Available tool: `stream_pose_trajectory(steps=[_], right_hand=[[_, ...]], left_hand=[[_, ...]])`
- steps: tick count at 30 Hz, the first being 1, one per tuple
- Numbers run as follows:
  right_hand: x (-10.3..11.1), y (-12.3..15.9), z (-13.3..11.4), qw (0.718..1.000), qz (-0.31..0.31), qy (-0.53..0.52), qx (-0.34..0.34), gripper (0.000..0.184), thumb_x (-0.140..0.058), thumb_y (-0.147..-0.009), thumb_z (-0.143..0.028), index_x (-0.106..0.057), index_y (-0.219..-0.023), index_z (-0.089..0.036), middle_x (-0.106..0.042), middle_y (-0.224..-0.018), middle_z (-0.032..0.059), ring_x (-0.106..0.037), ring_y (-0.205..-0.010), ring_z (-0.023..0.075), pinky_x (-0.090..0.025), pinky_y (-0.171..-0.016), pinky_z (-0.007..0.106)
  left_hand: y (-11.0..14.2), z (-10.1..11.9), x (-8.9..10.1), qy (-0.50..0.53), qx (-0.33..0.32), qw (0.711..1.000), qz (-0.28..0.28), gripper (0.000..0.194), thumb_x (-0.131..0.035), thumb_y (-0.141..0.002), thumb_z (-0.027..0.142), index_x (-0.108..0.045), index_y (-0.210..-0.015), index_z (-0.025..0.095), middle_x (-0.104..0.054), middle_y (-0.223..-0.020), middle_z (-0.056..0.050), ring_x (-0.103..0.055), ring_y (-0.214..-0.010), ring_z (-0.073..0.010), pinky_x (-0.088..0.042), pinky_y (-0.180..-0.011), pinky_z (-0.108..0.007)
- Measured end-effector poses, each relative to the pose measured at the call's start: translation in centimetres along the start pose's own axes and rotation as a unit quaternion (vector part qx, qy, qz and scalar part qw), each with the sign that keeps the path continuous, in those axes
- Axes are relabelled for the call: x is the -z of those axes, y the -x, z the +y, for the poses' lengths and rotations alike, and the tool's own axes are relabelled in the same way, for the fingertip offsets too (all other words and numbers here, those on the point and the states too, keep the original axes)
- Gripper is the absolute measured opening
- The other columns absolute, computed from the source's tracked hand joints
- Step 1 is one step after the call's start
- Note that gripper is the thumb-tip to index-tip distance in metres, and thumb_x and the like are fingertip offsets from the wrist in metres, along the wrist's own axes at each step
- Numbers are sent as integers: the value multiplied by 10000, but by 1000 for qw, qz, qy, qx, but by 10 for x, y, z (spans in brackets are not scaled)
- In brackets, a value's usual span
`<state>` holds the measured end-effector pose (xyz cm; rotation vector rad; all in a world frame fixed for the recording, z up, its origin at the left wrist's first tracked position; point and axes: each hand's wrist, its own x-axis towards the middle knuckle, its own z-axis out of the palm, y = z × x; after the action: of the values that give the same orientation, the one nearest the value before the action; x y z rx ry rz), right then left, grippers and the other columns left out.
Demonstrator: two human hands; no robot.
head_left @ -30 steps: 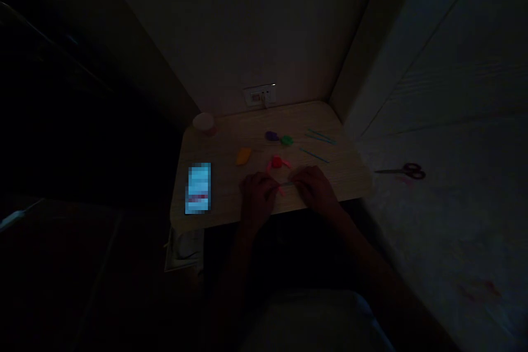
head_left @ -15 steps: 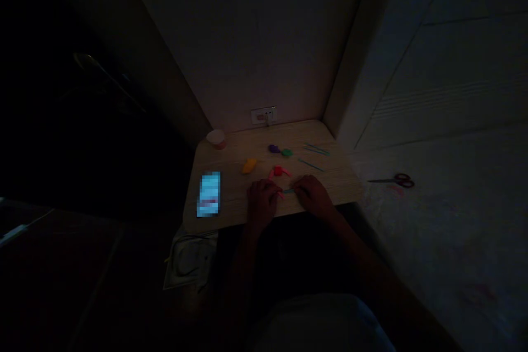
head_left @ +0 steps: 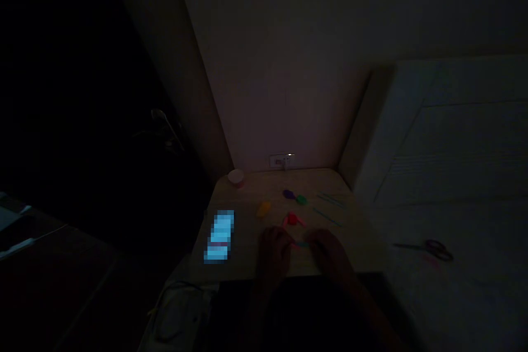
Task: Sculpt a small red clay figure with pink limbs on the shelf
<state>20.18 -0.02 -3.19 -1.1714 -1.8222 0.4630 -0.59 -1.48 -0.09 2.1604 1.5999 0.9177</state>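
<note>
In dim light, my left hand is closed at the near part of the small wooden table, its fingertips on a pink strip that looks like modelling clay. My right hand pinches the other end of a short teal stick, which runs between the two hands and meets the pink strip. Just beyond them lies a red lump with a pink piece on either side. Farther back are a yellow lump, a purple lump and a green lump.
Thin teal sticks lie at the table's right. A blurred bright phone screen is on the left, with a small cup at the back left corner. Scissors rest off the table to the right. A wall socket is behind.
The view has tilted up, so the table and everything on it sit lower in the picture. Both hands stay around the teal stick and pink strip.
</note>
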Motion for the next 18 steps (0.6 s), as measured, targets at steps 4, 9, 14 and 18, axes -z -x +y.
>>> stream_pose_trajectory(steps=[4, 9, 14, 18], right_hand=[[-9, 4, 10, 1000, 22, -8, -18, 182, -547, -957, -323, -724, -952, -281, -758, -947, 101, -720, -874, 309, -610, -807, 500], [-16, 7, 22, 999, 40, -15, -10, 225, -546, -930, -349, -757, -1005, -330, -787, -1014, 103, -756, -921, 336, -643, -829, 536], [-29, 12, 37, 998, 54, -19, -31, 213, -610, -881, -453, -791, -939, -358, -805, -955, 89, -772, -873, 361, -674, -762, 530], [-43, 24, 46, 990, 127, -1, -66, 254, -584, -915, -498, -789, -988, -368, -792, -1082, 88, -749, -1025, 372, -631, -924, 549]], left_hand=[[2, -4, -3, 8, 19, 1000, 5, 204, -588, -894, 102, -732, -918, 243, -693, -1072, -60, -579, -1072, -256, -460, -977, -442], [4, -11, -12, 9, 55, 998, 9, 208, -582, -884, 142, -732, -915, 283, -693, -1098, -55, -585, -1085, -273, -477, -1007, -481], [5, -28, -26, -35, 58, 998, -1, 234, -621, -844, 176, -753, -917, 355, -690, -1102, -65, -579, -1076, -304, -486, -990, -510], [5, -37, -32, -29, 40, 999, 2, 208, -636, -835, 176, -745, -927, 327, -684, -1085, -68, -582, -1050, -291, -492, -971, -484]])
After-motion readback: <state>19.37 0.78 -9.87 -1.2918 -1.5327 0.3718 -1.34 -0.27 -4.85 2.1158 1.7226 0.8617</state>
